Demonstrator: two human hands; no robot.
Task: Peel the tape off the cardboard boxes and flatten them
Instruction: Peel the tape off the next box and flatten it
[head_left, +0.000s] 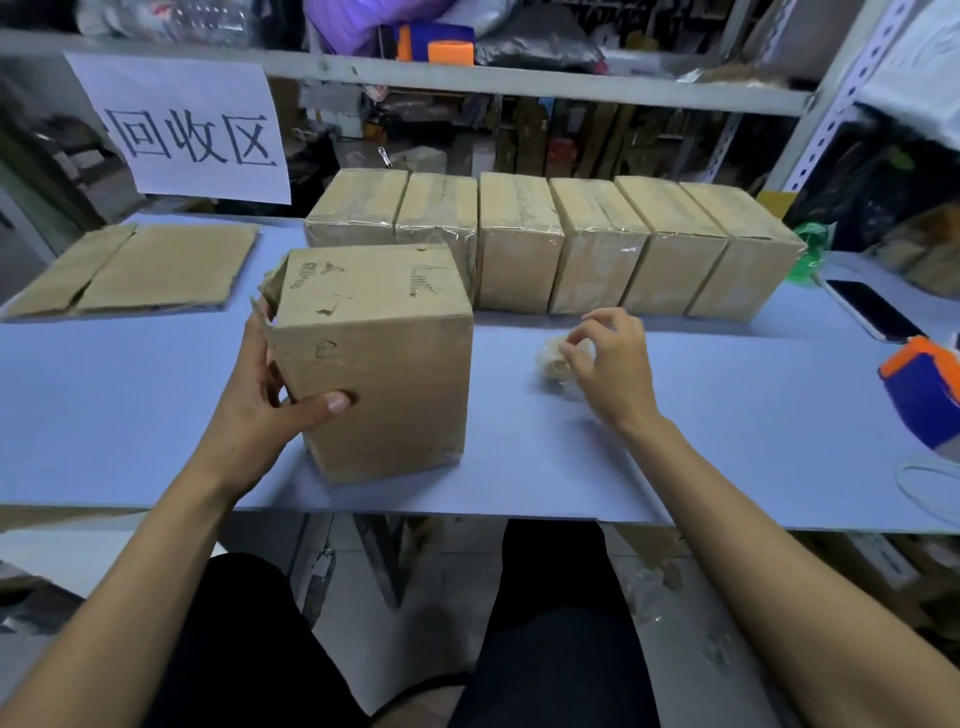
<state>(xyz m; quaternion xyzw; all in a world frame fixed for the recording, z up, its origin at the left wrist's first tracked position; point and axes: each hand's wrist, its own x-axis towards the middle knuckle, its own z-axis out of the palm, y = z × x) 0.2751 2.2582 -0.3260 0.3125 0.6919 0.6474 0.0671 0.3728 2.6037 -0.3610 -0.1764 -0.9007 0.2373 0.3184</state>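
Observation:
A brown cardboard box stands on the blue table near its front edge, with torn patches on its face and a loose flap at its left side. My left hand grips the box's left edge, thumb pressed on the front face. My right hand hovers to the right of the box, fingertips touching a crumpled ball of peeled tape that lies on the table. A row of several taped boxes stands behind. A flattened box lies at the far left.
A sign with characters hangs from the shelf rail above the flattened box. A black phone lies at the right, with an orange and blue tape dispenser near the right edge. Green plastic sits past the row's end.

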